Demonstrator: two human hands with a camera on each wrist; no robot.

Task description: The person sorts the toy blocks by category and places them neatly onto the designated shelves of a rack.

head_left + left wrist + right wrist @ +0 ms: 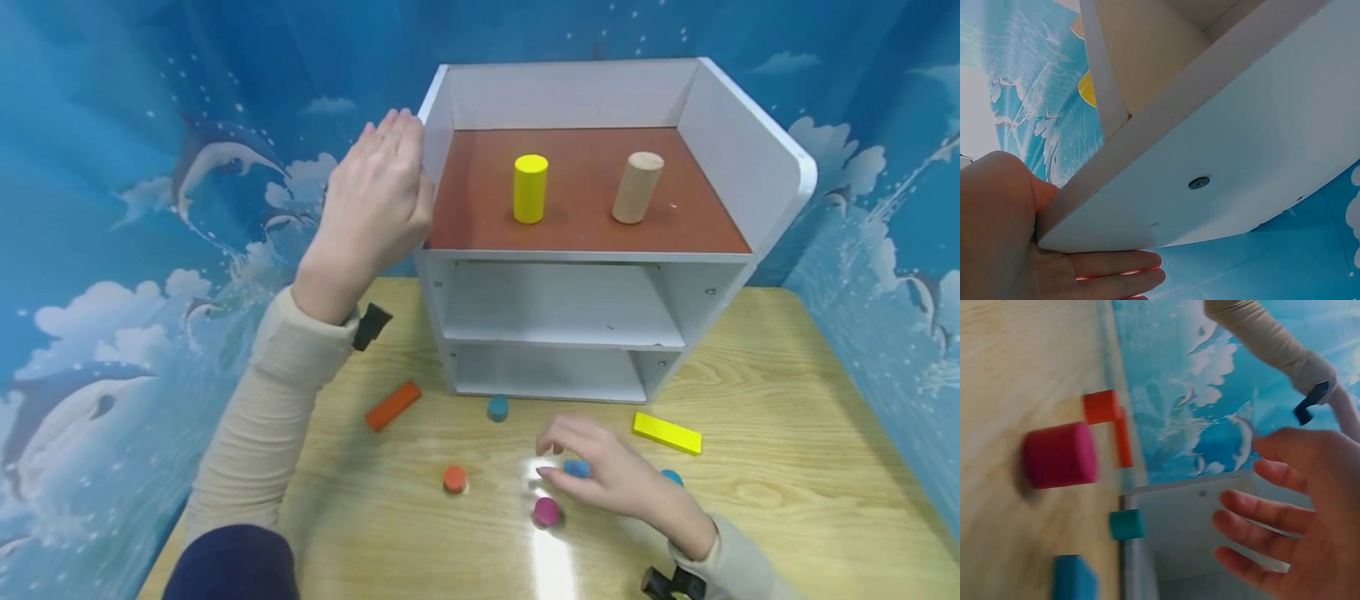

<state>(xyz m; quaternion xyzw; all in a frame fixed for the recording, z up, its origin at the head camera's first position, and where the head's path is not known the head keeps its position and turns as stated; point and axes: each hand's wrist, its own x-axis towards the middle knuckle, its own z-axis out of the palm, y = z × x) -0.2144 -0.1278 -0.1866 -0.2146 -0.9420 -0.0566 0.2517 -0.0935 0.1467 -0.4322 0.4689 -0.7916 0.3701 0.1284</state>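
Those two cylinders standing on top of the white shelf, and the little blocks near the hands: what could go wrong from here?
The left hand presses flat against the shelf side; a shove could topple the upright yellow cylinder or wooden cylinder. The right hand hovers open over the blue block, and could knock the magenta cylinder beside it, perhaps rolling it away.

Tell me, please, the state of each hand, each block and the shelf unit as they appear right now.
left hand: open, flat against the shelf's side
right hand: open, fingers spread over the blue block
blue block: on the table, under the fingers
shelf unit: upright on the table
yellow cylinder: upright on the top shelf
wooden cylinder: upright beside it
magenta cylinder: on the table, untouched
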